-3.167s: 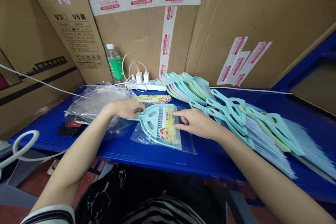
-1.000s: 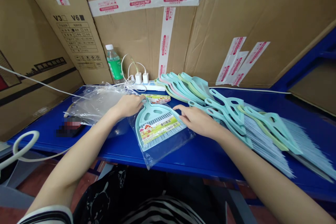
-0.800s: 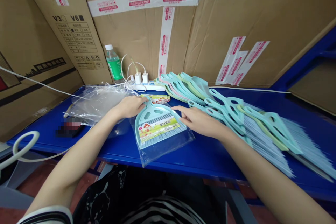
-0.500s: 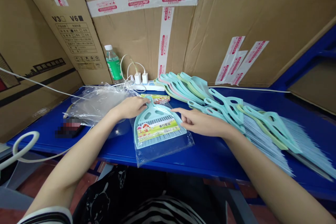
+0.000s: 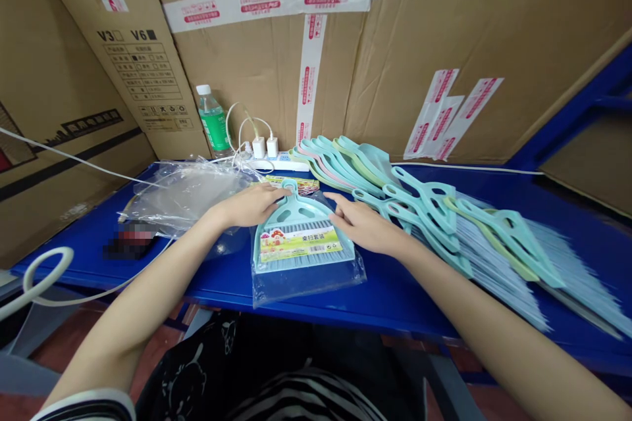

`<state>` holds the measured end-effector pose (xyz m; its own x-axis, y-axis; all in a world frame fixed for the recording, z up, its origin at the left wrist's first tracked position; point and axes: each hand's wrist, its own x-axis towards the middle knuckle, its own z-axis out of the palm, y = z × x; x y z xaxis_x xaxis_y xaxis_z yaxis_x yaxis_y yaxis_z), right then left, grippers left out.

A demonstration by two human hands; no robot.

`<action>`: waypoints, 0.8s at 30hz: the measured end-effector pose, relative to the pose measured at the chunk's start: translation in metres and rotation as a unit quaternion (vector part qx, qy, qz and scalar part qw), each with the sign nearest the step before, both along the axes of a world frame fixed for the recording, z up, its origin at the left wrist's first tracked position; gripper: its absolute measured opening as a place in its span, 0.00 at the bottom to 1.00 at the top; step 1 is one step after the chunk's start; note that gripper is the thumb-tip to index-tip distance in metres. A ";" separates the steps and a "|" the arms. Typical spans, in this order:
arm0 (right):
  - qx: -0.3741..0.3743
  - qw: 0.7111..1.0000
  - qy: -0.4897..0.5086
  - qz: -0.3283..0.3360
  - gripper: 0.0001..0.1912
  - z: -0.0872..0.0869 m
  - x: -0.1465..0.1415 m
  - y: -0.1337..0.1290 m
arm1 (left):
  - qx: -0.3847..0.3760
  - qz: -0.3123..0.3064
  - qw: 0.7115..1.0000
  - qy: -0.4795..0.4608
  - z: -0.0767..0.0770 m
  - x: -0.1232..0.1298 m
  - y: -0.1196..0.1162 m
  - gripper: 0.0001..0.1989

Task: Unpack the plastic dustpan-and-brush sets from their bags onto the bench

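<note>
Starting at the far left, one loop of white cable [image 5: 47,270] hangs by the blue surface [image 5: 217,296], and on that surface sit one dark object [image 5: 131,240], too blurred to identify, and one crumpled clear plastic bag [image 5: 185,194]. Behind them stand one green-labelled water bottle [image 5: 212,123] and one power strip [image 5: 269,162] with two white chargers [image 5: 258,147] plugged in. The person's left hand [image 5: 251,205] lies fairly flat, fingers together, over the top of the handle of the single pale teal dustpan [image 5: 296,214] at the middle of the surface. The dustpan lies inside a clear bag [image 5: 309,288], with bristles [image 5: 301,264] along its lower edge and a yellow-green label [image 5: 301,245] across it. The right hand [image 5: 365,227] rests against the dustpan's right edge, fingers loosely apart, with no pinch showing. Further right, roughly six teal, pink-edged and green dustpans [image 5: 336,161] overlap in a row, and about five long-bristled brushes [image 5: 498,263] fan out across the surface.
</note>
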<state>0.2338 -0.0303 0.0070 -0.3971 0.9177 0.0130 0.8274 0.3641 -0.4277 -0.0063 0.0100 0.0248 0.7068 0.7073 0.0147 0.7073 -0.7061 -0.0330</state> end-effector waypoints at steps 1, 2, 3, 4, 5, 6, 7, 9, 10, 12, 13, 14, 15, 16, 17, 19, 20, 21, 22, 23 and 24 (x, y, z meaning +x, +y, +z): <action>-0.003 1.000 0.004 -0.005 0.27 0.000 -0.001 0.000 | -0.002 -0.001 1.000 0.000 0.000 0.000 0.000 0.22; -0.008 1.000 0.008 -0.008 0.27 0.000 -0.001 0.000 | -0.004 -0.002 1.000 0.002 -0.001 0.000 0.000 0.22; -0.012 1.000 0.013 -0.008 0.27 0.000 -0.001 0.000 | -0.007 -0.002 1.000 0.003 -0.001 0.001 0.000 0.23; -0.014 1.000 0.017 -0.007 0.28 0.000 0.000 0.000 | -0.010 -0.003 1.000 0.004 -0.001 0.001 0.000 0.23; -0.014 1.000 0.020 -0.002 0.28 0.000 0.001 0.000 | -0.014 -0.004 1.000 0.005 -0.002 0.002 0.000 0.23; -0.012 1.000 0.024 0.003 0.28 0.000 0.001 0.000 | -0.018 -0.004 1.000 0.004 -0.001 0.002 0.000 0.23; -0.010 1.000 0.027 0.008 0.29 -0.001 0.002 0.001 | -0.022 -0.004 1.000 0.004 -0.001 0.003 0.000 0.23; -0.010 0.999 0.030 0.014 0.29 -0.001 0.003 0.001 | -0.029 -0.001 1.000 0.003 0.000 0.004 -0.001 0.23; -0.010 0.999 0.030 0.015 0.29 -0.001 0.003 0.001 | -0.030 0.002 1.000 0.004 0.001 0.004 -0.002 0.23; -0.008 0.999 0.031 0.015 0.30 -0.001 0.004 0.001 | -0.027 0.010 1.000 0.007 0.003 0.004 -0.003 0.23; -0.005 0.999 0.031 0.018 0.30 -0.001 0.005 0.001 | -0.025 0.014 1.000 0.009 0.004 0.004 -0.003 0.24; -0.001 0.999 0.032 0.020 0.30 -0.001 0.005 0.002 | -0.022 0.018 1.000 0.012 0.004 0.004 -0.004 0.23; 0.002 0.999 0.034 0.023 0.30 -0.002 0.006 0.002 | -0.020 0.022 0.999 0.015 0.005 0.003 -0.004 0.23; 0.003 0.999 0.034 0.025 0.30 -0.002 0.006 0.002 | -0.019 0.025 0.999 0.017 0.006 0.003 -0.005 0.22; 0.004 0.999 0.035 0.026 0.30 -0.002 0.007 0.002 | -0.019 0.027 0.999 0.018 0.006 0.003 -0.005 0.22; 0.007 0.999 0.032 0.022 0.31 -0.002 0.009 0.002 | -0.017 0.031 0.999 0.020 0.008 0.002 -0.005 0.22; 0.008 0.999 0.029 0.019 0.31 -0.002 0.009 0.002 | -0.014 0.035 0.999 0.025 0.008 0.002 -0.005 0.21; 0.007 1.000 0.026 0.017 0.31 -0.001 0.010 0.002 | -0.011 0.042 0.998 0.034 0.009 0.003 -0.005 0.21; 0.005 1.000 0.021 0.011 0.31 -0.001 0.010 0.002 | -0.006 0.052 0.998 0.047 0.010 0.003 -0.005 0.21; -0.001 1.000 0.016 0.005 0.32 0.000 0.010 0.002 | 0.002 0.065 0.996 0.065 0.011 0.004 -0.005 0.21; -0.007 1.000 0.011 -0.003 0.32 0.001 0.010 0.002 | 0.012 0.079 0.993 0.084 0.012 0.004 -0.006 0.20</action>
